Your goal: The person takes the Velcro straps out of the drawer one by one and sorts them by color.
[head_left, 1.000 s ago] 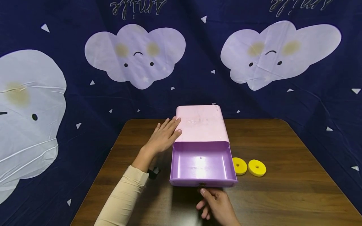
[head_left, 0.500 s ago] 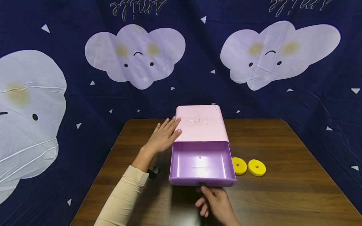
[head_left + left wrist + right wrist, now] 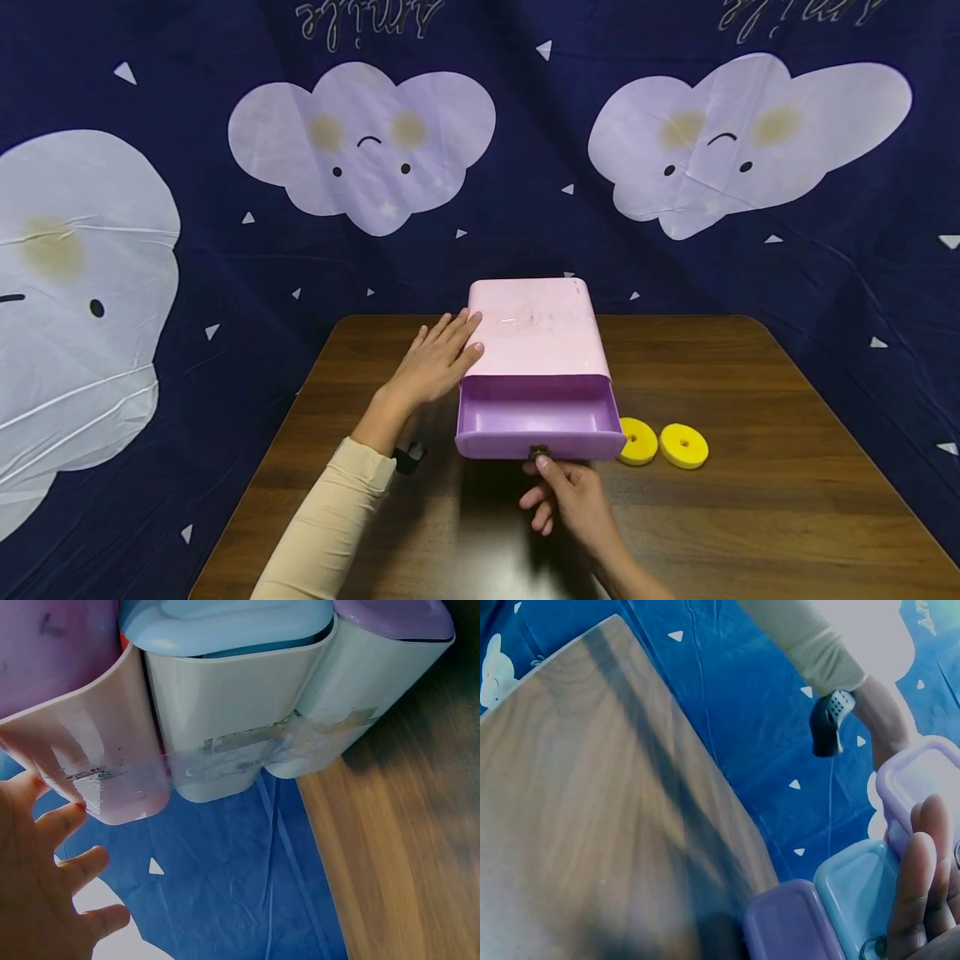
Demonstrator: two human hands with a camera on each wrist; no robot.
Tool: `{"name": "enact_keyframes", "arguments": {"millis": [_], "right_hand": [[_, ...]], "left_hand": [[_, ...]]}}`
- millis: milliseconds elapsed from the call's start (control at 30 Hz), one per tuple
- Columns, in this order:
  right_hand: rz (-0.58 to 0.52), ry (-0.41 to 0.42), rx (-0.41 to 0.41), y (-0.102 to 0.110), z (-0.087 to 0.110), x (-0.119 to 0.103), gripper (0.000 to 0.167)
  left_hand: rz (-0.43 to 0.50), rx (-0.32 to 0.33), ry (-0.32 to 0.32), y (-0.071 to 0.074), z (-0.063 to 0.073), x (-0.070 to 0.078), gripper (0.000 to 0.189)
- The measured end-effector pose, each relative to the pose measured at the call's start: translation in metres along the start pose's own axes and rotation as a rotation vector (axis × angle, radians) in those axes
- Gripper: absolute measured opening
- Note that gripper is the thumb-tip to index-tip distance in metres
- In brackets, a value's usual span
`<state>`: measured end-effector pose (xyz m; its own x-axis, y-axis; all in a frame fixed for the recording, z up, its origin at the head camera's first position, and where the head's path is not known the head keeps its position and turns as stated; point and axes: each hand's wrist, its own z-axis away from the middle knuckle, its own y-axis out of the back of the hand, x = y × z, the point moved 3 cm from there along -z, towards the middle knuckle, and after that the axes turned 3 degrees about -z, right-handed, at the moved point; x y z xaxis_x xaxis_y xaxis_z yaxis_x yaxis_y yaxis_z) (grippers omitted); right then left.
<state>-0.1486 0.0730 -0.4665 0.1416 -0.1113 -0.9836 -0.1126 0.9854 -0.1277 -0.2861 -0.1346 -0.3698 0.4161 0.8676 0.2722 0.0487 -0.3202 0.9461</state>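
One pink-topped drawer unit (image 3: pixel 536 325), in three tiers, is stood on a brown wooden table (image 3: pixel 750 533); purple top drawer (image 3: pixel 540 415) partly drawn out. The drawer's dark knob (image 3: pixel 538 451) is pinched by the right hand (image 3: pixel 577 500), between thumb and forefinger. The unit's upper left edge is touched by the left hand (image 3: pixel 431 367), fingers straight and spread, nothing gripped. Below: one blue drawer (image 3: pixel 232 626), one lower purple drawer (image 3: pixel 397 615). Two yellow discs (image 3: pixel 684 457), each pierced at the centre, are laid right of the unit, the left one partly hidden by the drawer front
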Motion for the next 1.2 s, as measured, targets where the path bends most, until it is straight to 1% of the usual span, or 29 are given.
{"name": "enact_keyframes", "arguments": {"millis": [200, 467, 667, 900, 1100, 1200], "right_hand": [[-0.035, -0.004, 0.013, 0.0, -0.014, -0.007, 0.054], [-0.056, -0.011, 0.029, 0.0, -0.034, -0.013, 0.058], [-0.044, -0.019, 0.041, 0.001, -0.047, -0.016, 0.061], [-0.037, -0.033, 0.044, 0.002, -0.059, -0.019, 0.06], [-0.022, -0.024, 0.045, 0.004, -0.069, -0.02, 0.061], [-0.026, -0.024, 0.045, 0.005, -0.071, -0.021, 0.06]], "left_hand": [[0.001, -0.002, -0.003, 0.0, -0.001, 0.0, 0.059], [0.0, -0.007, 0.001, 0.0, 0.0, 0.0, 0.059], [-0.003, 0.004, -0.006, 0.0, 0.0, 0.0, 0.058], [-0.009, 0.0, -0.008, 0.001, 0.0, 0.001, 0.058], [-0.018, -0.005, -0.003, 0.002, 0.0, 0.0, 0.055], [-0.019, -0.007, -0.011, 0.003, 0.0, 0.0, 0.054]]}}
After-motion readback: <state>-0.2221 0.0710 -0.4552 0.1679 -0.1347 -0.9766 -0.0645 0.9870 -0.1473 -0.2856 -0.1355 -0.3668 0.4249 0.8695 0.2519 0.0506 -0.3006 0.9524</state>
